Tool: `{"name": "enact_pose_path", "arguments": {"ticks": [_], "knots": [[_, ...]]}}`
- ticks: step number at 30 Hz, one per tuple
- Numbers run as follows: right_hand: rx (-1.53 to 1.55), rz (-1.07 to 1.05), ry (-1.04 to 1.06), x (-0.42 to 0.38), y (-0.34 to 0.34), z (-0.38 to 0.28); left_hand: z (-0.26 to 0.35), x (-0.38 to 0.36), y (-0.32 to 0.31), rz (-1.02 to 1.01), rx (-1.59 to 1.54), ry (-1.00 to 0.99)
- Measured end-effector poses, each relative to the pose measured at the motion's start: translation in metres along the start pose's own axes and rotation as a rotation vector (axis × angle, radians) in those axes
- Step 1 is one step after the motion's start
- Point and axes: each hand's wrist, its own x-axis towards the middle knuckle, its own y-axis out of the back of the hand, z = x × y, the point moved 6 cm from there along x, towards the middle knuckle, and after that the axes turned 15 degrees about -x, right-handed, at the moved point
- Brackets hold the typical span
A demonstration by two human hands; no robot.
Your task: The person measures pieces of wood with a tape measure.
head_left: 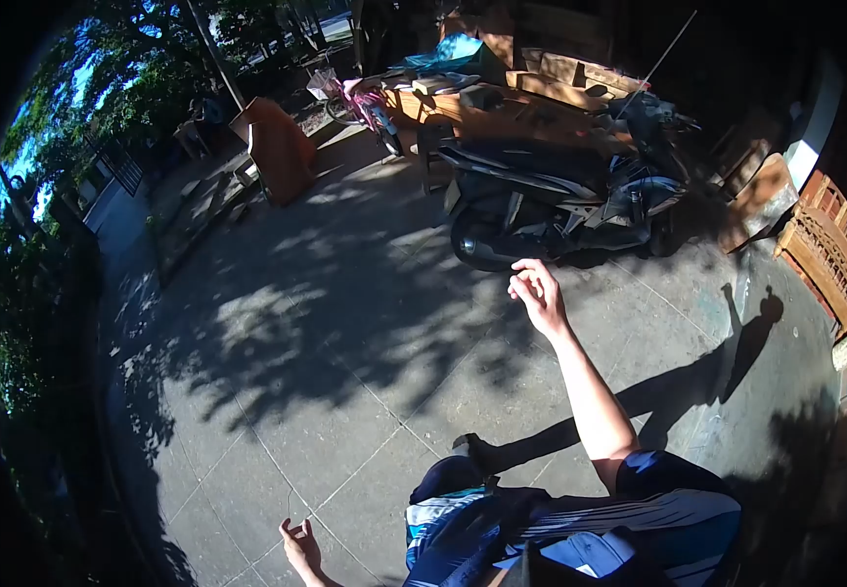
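1. Closest to my camera, a striped shirt point(629, 523) and dark clothing fill the foreground, above a foot on sunlit paving point(375, 450).
2. At lower left, my left hand point(301, 550) hovers over the paving, fingers curled; I cannot tell whether a fine item is pinched there.
3. My right hand point(539, 298) is raised at the end of an outstretched bare arm, its grip released, fingers loosely bent around nothing visible.
4. A long shadow point(683, 386) falls rightward across the ground, one arm lifted.
5. The motorbike point(560, 196), the thing nearest my right hand, stands parked just beyond the fingertips, seemingly apart from them.
6. To its right, a slatted wooden furniture piece point(829, 249) leans at the yard's edge, beside brown panels point(761, 205).
7. Behind the motorbike, a wooden surface point(531, 115) bears boards and a teal sheet point(455, 54); a pink bicycle point(375, 115) stands to its left.
8. Farther left is an orange-brown wooden piece point(282, 152), with trees point(101, 88) behind.
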Motion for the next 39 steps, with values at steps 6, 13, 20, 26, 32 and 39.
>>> {"name": "enact_pose_path", "arguments": {"ticks": [6, 13, 20, 26, 32, 39], "knots": [[0.057, 0.002, -0.372, 0.073, -0.035, 0.149, 0.423, 0.195, -0.307, -0.791, -0.169, -0.316], [-0.095, 0.265, -0.546, 0.278, 0.036, 0.315, 0.493, 0.408, -0.455, -0.434, -0.307, -0.343], [-0.438, -0.161, -0.272, 0.605, -0.108, 0.357, 0.386, 0.521, -0.480, -0.579, -0.162, 0.261], [-0.878, -0.444, -0.552, 0.711, -0.211, 0.519, 0.327, 0.798, -0.475, -0.458, 0.303, 0.076], [-1.076, -0.350, -0.852, 0.708, -0.249, 0.565, 0.625, 0.992, -0.710, -1.008, 0.521, -0.211], [-0.817, -0.106, -0.976, 0.717, -0.226, 0.570, 0.818, 1.098, -0.921, -0.940, 0.764, -0.425]]}}
